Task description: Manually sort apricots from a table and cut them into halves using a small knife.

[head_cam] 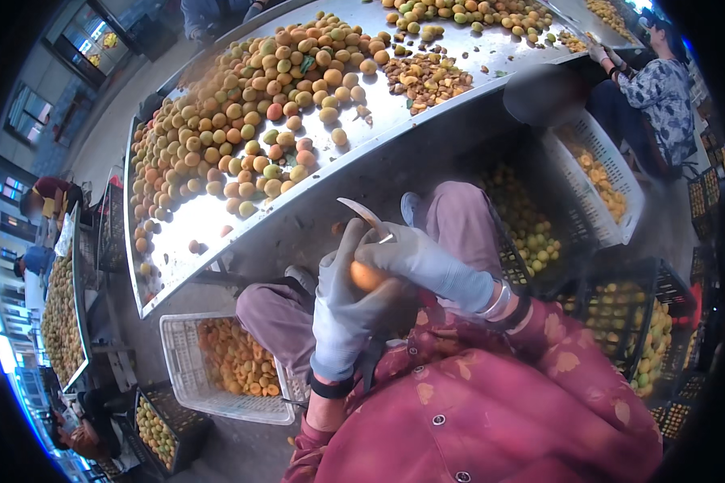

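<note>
Both hands wear pale gloves with grey, stained palms and meet above my lap. My left hand (350, 302) is closed around an orange apricot (367, 276), whose upper side shows between the fingers. A small knife with a curved blade (362, 212) is gripped in my right hand (414, 253), its tip pointing up and left, away from the fruit. The knife's handle is mostly hidden by the fingers. In front, a metal-topped table (205, 252) bears a large heap of whole apricots (235, 115) and a smaller pile of pits and scraps (426, 78).
A white crate (178, 374) of halved apricots stands beside my left knee. Black crates (652, 284) of whole fruit stand at the right, with another white crate (631, 205) beyond. A person in a patterned top (664, 102) sits upper right; others work at far left and top.
</note>
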The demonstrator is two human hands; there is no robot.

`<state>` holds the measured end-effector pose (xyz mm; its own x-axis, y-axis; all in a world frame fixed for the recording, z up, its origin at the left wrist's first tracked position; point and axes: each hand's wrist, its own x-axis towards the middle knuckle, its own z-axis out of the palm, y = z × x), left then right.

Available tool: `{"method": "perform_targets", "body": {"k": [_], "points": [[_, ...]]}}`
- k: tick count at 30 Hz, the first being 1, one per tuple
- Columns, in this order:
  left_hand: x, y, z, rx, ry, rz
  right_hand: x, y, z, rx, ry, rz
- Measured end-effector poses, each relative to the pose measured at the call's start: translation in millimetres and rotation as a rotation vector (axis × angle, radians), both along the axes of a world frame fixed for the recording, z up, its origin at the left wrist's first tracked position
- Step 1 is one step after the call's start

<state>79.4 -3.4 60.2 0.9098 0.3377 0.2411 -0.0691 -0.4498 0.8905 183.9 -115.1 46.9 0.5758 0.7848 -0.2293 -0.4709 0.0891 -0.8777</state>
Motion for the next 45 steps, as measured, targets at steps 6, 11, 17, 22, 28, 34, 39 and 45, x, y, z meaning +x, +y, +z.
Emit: {"method": "perform_targets", "body": {"k": [6, 11, 17, 22, 28, 34, 39, 45], "points": [[-10, 1, 3, 0.234, 0.088, 0.115, 3, -5, 1, -0.2, -0.044, 0.088], [-12, 5, -4, 0.16, -0.085, 0.083, -2, 1, 4, -0.043, 0.009, 0.137], [-22, 7, -13, -0.934, -0.074, 0.021, -5, -6, 9, 0.024, 0.326, 0.128], [-25, 11, -26, -1.126, -0.285, -0.05, -8, -1, 5, 0.124, 0.536, 0.167], [-41, 26, -39, -1.123, -0.37, -0.048, 1, 17, 41, 0.151, 0.029, -0.338], [-56, 34, -53, -1.176, -0.216, 0.153, -40, 94, 85, 0.337, -0.389, 0.112], [-61, 42, -51, -1.154, -0.323, 0.051, -28, 92, 92, 0.183, -0.165, 0.185], [-64, 48, -51, -1.157, -0.34, 0.106, 6, 61, 76, 0.067, -0.047, 0.012]]}}
